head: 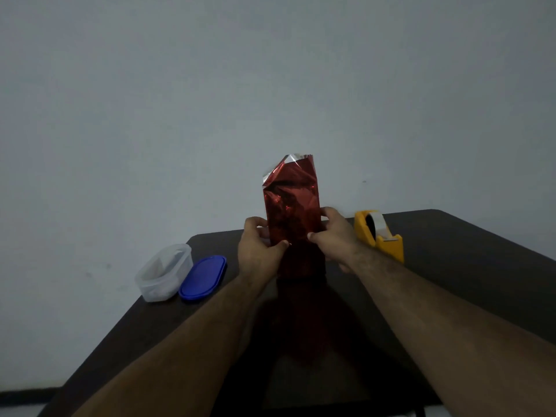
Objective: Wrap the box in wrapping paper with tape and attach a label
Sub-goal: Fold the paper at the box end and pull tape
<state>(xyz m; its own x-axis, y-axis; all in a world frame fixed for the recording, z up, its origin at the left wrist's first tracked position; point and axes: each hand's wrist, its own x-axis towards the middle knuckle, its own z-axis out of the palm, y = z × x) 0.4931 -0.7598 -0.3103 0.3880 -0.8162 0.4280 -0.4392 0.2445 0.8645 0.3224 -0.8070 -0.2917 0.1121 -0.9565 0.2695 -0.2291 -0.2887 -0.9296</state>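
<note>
Box point(291, 218): upright in shiny red paper, crumpled open top | I hold it on the dark table | tape dispenser point(379, 234): yellow, right.

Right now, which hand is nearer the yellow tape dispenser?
Right. The right hand grips the red-wrapped box on its right side, just left of the tape dispenser. The left hand holds the box's far side, farther away.

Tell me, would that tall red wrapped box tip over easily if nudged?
Probably. The wrapped box stands tall on a narrow end, so it likely tips once the left hand and right hand release. Its shiny foil looks slippery, and the crumpled top seems floppy.
</note>
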